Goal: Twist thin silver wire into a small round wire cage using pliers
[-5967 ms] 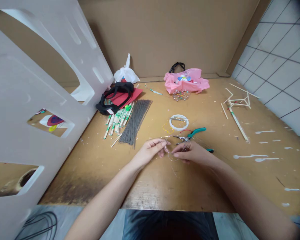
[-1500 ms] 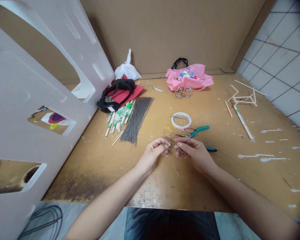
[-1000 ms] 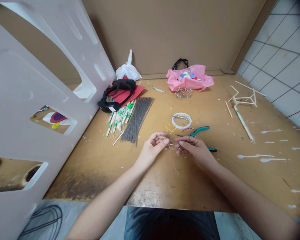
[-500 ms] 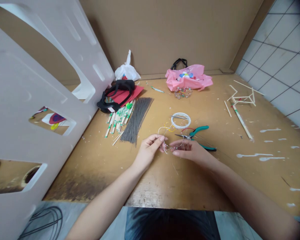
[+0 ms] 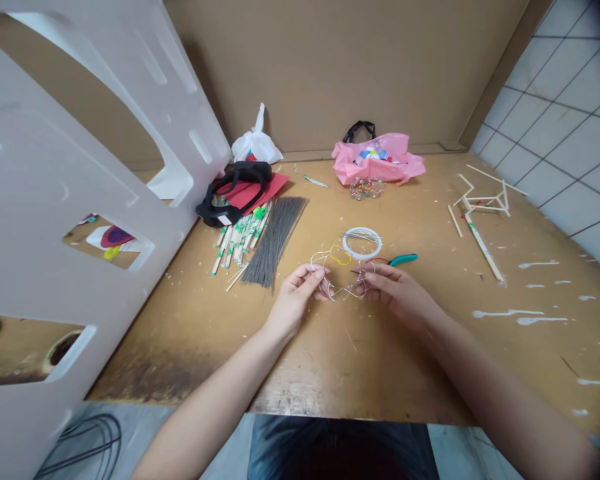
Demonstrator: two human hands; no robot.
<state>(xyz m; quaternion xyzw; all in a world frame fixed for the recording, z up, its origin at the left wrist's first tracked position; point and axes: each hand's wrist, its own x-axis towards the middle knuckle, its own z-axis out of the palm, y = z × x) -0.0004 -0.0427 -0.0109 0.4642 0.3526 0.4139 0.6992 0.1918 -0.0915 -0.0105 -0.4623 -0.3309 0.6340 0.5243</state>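
A looped silver wire shape (image 5: 349,291) stretches between my two hands, just above the table. My left hand (image 5: 300,290) pinches its left loops between thumb and fingers. On the opposite side, my right hand (image 5: 393,287) is closed on the right loops. Behind the right hand lie pliers with teal handles (image 5: 404,259), mostly hidden by it. A white ring-shaped coil (image 5: 363,255) lies just beyond the hands, with thin wires across it. Bent yellow wire (image 5: 341,259) shows between the wire shape and the coil.
Grey wire rods (image 5: 275,243), wrapped chopsticks (image 5: 237,240) and a black headset strap (image 5: 235,193) lie left. At the back are a white bag (image 5: 256,145), a pink bag (image 5: 400,157) and a beaded wire piece (image 5: 367,189). A stick frame (image 5: 485,203) stands right; a white plastic panel (image 5: 105,167) borders the left.
My right hand has turned and shifted slightly right and up, now gripping the right loops. The wire shape shows more openly between the hands, and the hand now covers more of the pliers.
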